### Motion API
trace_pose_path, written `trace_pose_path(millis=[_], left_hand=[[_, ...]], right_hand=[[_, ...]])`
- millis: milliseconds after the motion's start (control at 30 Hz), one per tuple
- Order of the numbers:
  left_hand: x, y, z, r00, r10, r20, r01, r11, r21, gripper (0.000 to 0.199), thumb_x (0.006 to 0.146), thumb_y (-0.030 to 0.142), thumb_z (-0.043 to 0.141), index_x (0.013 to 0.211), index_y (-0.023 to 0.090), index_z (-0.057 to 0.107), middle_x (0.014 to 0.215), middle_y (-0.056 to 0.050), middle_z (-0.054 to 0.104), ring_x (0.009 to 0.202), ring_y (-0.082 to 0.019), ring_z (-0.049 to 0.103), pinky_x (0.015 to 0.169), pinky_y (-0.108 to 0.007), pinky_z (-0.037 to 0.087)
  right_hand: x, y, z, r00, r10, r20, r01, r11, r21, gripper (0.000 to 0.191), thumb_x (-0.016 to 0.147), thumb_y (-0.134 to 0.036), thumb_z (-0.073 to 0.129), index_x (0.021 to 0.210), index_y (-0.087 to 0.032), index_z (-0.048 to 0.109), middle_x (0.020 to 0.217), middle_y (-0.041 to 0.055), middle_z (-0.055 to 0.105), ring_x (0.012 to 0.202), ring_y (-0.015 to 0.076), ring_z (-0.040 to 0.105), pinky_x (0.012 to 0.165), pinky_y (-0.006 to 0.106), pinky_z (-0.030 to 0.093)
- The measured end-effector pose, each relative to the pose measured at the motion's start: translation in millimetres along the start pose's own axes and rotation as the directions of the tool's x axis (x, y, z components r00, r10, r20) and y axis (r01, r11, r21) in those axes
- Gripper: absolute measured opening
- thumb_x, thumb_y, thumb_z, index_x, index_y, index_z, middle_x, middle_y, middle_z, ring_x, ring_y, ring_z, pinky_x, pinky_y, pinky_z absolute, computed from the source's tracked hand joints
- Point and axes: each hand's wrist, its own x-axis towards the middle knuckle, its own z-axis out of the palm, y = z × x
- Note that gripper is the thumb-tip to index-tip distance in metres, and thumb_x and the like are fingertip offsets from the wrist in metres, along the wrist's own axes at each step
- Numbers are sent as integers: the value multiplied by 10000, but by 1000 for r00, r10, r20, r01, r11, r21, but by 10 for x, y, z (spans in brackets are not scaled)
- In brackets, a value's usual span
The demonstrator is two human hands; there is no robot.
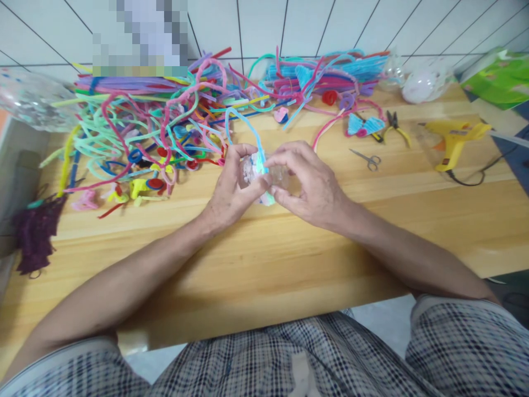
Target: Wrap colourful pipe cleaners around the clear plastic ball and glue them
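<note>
Between my two hands, above the middle of the wooden table, is a small clear ball (279,177) with whitish bits inside. A band of blue and green fuzzy wire (260,162) runs around it, and a loose blue end arches up to the left. My left hand (235,190) is closed on the ball from the left, its thumb pressed on the front. From the right, my right hand (312,182) pinches at the band with thumb and fingers. The fingertips partly cover the ball and band.
Tangled colourful pipe cleaners (140,132) cover the back left. Small scissors (367,159), pliers (397,129) and a yellow glue gun (458,140) with a cable lie on the right. A purple tassel bundle (39,231) is at the left edge, and a clear balloon (425,82) stands behind.
</note>
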Motion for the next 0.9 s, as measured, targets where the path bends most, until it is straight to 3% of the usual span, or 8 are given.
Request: trace_pose_path(millis=[267,500,900], left_hand=[[-8,11,-14,1000,11,1,-11,1000,17,674,960,769,884,1333,308,564,1135,-27,596,945,-197,628,772,-313,598],[-8,-16,-48,999,38,-2,-38,998,43,597,1051,826,716,1351,322,601,1118,-32,631,962,-223,647,819,-364,610],[-3,-40,-5,997,76,-13,-75,994,76,630,1024,793,792,1346,302,563,1112,-32,606,937,-203,628,770,-331,593]], right_hand=[[-8,13,8,1000,-1,-1,1,1000,-20,455,951,-190,801,1375,-320,699,1437,111,749,1365,367,719,1140,600,656],[7,36,11,1000,-21,1,21,1000,5,477,937,-173,772,1390,-306,702,1430,105,740,1334,349,721,1131,586,653],[-1,39,18,999,-30,-14,30,1000,-1,476,934,-162,774,1380,-312,700,1424,107,751,1319,347,729,1093,572,664]])
